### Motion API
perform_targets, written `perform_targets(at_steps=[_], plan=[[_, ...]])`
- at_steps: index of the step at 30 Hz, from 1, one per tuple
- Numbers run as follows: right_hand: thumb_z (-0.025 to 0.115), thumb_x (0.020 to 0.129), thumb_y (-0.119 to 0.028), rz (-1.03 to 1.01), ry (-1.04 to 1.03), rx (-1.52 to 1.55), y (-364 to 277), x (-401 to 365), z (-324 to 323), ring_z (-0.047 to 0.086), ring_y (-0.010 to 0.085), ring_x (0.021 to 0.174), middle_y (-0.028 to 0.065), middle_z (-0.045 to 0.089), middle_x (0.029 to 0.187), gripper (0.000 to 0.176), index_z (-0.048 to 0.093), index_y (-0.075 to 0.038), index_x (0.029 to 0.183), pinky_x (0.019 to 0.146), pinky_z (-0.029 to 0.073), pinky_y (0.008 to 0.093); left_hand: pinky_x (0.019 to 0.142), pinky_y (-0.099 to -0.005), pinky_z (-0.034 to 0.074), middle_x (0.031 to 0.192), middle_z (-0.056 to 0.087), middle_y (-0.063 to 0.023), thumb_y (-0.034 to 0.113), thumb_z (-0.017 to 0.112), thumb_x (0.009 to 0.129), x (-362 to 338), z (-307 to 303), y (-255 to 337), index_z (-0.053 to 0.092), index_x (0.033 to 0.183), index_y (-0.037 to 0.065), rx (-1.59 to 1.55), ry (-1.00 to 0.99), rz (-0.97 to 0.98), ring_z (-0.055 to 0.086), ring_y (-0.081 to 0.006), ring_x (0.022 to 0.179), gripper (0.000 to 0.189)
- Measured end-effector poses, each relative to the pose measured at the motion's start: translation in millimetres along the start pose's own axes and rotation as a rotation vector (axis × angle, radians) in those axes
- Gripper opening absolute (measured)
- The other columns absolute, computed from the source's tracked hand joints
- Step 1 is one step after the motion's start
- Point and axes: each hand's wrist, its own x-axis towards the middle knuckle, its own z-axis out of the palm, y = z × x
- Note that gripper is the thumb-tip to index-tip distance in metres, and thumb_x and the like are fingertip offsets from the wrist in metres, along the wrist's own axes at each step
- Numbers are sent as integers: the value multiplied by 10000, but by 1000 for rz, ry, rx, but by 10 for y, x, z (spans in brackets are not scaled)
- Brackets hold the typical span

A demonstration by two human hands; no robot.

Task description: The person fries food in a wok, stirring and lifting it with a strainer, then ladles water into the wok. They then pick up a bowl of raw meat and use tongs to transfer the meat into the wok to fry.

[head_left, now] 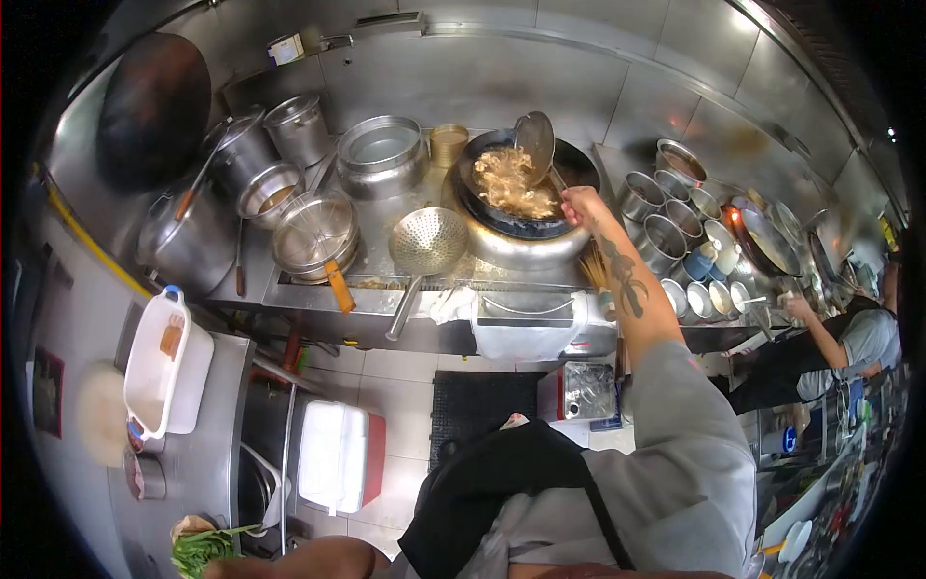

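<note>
With the right hand point(579, 205), gripped the end of a ladle point(535, 143), fingers and thumb closed firmly around the handle, at the near right rim of a wok point(582, 170). Held the head of the ladle beyond and to the left of that hand, over the far side of the food point(511, 181). Had the food in the wok, just left of the hand, heaped in loose, glistening, brown pieces. From the colour, judged the cooking well under way, but could not tell from above about doneness inside. Saw none of the food dished out, so took the rest of the cooking and the lifting out as left to do. Could not tell how open or closed the left hand was, being out of sight, with only bare skin of the left arm point(309, 560) showing at the bottom edge. Nearer the body and left of the right hand, left a strainer point(425, 241) resting by the stove edge, beside a white cloth point(453, 304). Just below the hand, had a brush point(595, 272); to its right, a cluster of metal pots point(664, 241), and farther right, a co-worker point(858, 338) at the same counter.
</note>
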Motion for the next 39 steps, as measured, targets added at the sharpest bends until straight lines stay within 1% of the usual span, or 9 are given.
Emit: perform_targets(at_steps=[3, 9, 13, 19, 21, 22, 26, 36, 39], plan=[[434, 902, -140, -72, -47, -202, -159, -326, 15, 406, 91, 419, 7, 484, 590, 101, 492, -63, 935, 339, 282, 247, 479, -251, 317, 711, 503, -127, 218, 525, 811, -436, -181, -224, 563, 858, -44, 229, 138, -278, 417, -144, 539, 269], [484, 906, -210, -235, -93, -170, -254, -758, -44, 407, 106, 373, 18, 501, 556, 303, 525, 9, 1112, 299, 312, 261, 523, -353, 411, 718, 543, -121, 130, 603, 790, -1804, -130, -1018, 570, 1010, -30, 521, -380, -1297, 500, -186, 557, 274], [472, 894, -164, -179, -125, -263, -192, -948, 17, 411, 82, 409, 0, 480, 569, 174, 547, -32, 979, 323, 300, 238, 633, -428, 469, 817, 613, -185, 195, 637, 754, -4198, -807, -1312, 590, 967, -16, 786, -868, -1303, 596, -347, 719, 303], [485, 893, -165, -171, -9, -158, -29, -895, -182, 394, 91, 380, 17, 492, 557, 206, 575, -21, 1010, 310, 291, 254, 726, -422, 493, 836, 646, -171, 252, 665, 713, -6281, -1416, -720, 659, 860, 29, 552, -738, -2101, 624, -315, 812, 266], [465, 897, -164, -197, 31, -203, -69, -905, -379, 408, 87, 401, 23, 511, 581, 223, 553, -18, 1041, 332, 298, 244, 583, -369, 503, 811, 647, -170, 231, 653, 724, -6594, -1661, -518, 653, 784, 35, 440, -1856, -1021, 646, -264, 722, 205], [462, 898, -166, -203, 37, -215, -71, -867, -507, 413, 87, 407, 23, 513, 585, 227, 548, -19, 1048, 336, 300, 242, 574, -366, 500, 805, 646, -167, 229, 652, 725, -6613, -1668, -317, 651, 782, 36, 517, -1859, -1154, 644, -261, 713, 201], [454, 904, -174, -127, 91, -229, -2, -830, -795, 414, 88, 418, 26, 516, 596, 200, 523, -23, 1015, 345, 313, 240, 536, -357, 488, 780, 641, -153, 223, 647, 728, -6634, -1670, -114, 643, 773, 42, 574, -1712, -1536, 636, -248, 679, 186], [434, 900, -87, 293, -189, 498, 626, -491, -818, 392, 67, 438, 39, 520, 644, 77, 474, -25, 919, 329, 311, 181, 443, -335, 458, 717, 628, -117, 206, 634, 738, -6607, -1634, -514, 624, 751, 58, 608, -1608, -1376, 616, -217, 592, 149], [404, 907, -64, 324, -292, 637, 683, -517, -766, 380, 46, 458, 33, 492, 683, 96, 465, -2, 949, 327, 304, 153, 388, -316, 423, 643, 576, -71, 172, 604, 759, -6587, -1553, -523, 598, 759, 84, -10, 67, -2469, 556, -179, 513, 88]])
